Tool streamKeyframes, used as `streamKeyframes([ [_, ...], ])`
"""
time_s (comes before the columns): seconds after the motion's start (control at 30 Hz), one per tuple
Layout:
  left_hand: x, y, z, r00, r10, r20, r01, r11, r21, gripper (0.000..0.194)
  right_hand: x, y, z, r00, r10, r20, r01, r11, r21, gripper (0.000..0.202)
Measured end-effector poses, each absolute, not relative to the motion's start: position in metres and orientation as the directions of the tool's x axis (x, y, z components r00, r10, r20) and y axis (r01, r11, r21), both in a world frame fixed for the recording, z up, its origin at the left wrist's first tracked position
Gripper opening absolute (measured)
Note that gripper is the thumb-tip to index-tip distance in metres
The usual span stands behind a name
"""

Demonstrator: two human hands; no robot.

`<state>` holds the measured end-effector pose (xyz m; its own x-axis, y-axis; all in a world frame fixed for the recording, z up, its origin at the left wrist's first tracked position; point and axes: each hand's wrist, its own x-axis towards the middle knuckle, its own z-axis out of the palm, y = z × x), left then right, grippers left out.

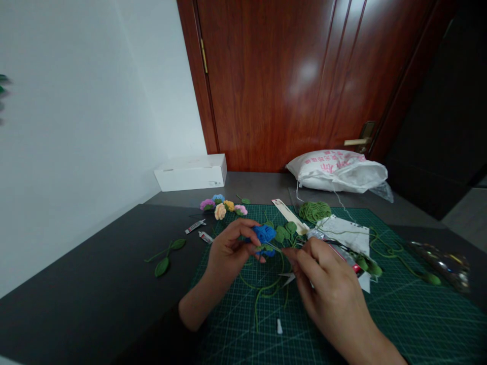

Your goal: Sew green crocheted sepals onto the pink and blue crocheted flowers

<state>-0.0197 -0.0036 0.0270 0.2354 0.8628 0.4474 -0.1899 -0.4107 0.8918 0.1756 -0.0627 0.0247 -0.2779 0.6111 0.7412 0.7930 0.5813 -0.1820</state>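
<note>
"Left grip (233, 244)?"
"Clamped on the blue crocheted flower (264, 233), above the green cutting mat (323, 329)."
"Right grip (332, 278)?"
"Pinched together on a thin strand (274, 248) (yarn or tool, too fine to tell) beside the flower. Scissor blades (289, 278) near."

A dark sleeve (167, 329) ends partway along the left forearm (198, 299), with left hand (234, 246) and right hand (331, 276) bare

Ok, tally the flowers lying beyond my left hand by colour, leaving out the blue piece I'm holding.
Purple flower: 1
Blue flower: 1
Peach flower: 1
Yellow flower: 1
Pink flower: 1
Total: 5
Left out: blue piece, in your left hand.
</note>
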Motion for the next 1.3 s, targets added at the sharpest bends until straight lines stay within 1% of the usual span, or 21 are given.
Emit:
streamKeyframes([
  [0.13,-0.02,-0.004,0.027,0.28,0.86,0.426,-0.174,-0.391,0.904,0.007,0.179,-0.059,0.025,-0.273,0.615,0.74,0.81,0.561,-0.168,0.024],
  [0.2,-0.02,-0.004,0.029,0.285,0.867,0.41,-0.157,-0.38,0.912,0.006,0.183,-0.055,0.024,-0.266,0.639,0.722,0.796,0.568,-0.21,0.025],
  [0.37,-0.02,-0.007,0.035,0.255,0.872,0.419,-0.057,-0.419,0.906,0.0,0.188,-0.044,0.02,-0.183,0.714,0.676,0.681,0.588,-0.436,0.023],
  [0.4,-0.02,-0.007,0.036,0.253,0.875,0.412,-0.051,-0.413,0.909,0.002,0.187,-0.042,0.018,-0.165,0.726,0.667,0.652,0.588,-0.479,0.023],
  [0.57,-0.018,-0.006,0.033,0.231,0.904,0.359,-0.08,-0.35,0.933,0.008,0.176,-0.037,0.01,-0.075,0.796,0.6,0.461,0.561,-0.687,0.02],
  [0.67,-0.017,-0.007,0.03,0.212,0.919,0.331,-0.125,-0.311,0.942,0.012,0.17,-0.034,0.002,-0.052,0.854,0.518,0.312,0.506,-0.804,0.022],
  [0.73,-0.016,-0.008,0.029,0.191,0.924,0.33,-0.145,-0.306,0.941,0.014,0.167,-0.032,-0.003,-0.043,0.883,0.468,0.225,0.465,-0.856,0.024],
  [0.93,-0.015,-0.01,0.026,0.121,0.947,0.298,-0.117,-0.284,0.951,0.012,0.16,-0.033,-0.01,-0.011,0.918,0.396,0.118,0.394,-0.911,0.028],
  [1.1,-0.013,-0.011,0.025,0.112,0.951,0.289,-0.14,-0.273,0.952,0.012,0.154,-0.036,-0.008,-0.004,0.942,0.335,0.006,0.335,-0.942,0.032],
  [1.2,-0.011,-0.012,0.023,0.109,0.956,0.273,-0.144,-0.257,0.956,0.014,0.149,-0.037,-0.009,0.014,0.941,0.338,-0.013,0.339,-0.941,0.035],
  [1.3,-0.009,-0.013,0.022,0.134,0.95,0.281,-0.146,-0.262,0.954,0.015,0.145,-0.037,-0.015,0.033,0.943,0.331,-0.019,0.332,-0.943,0.033],
])
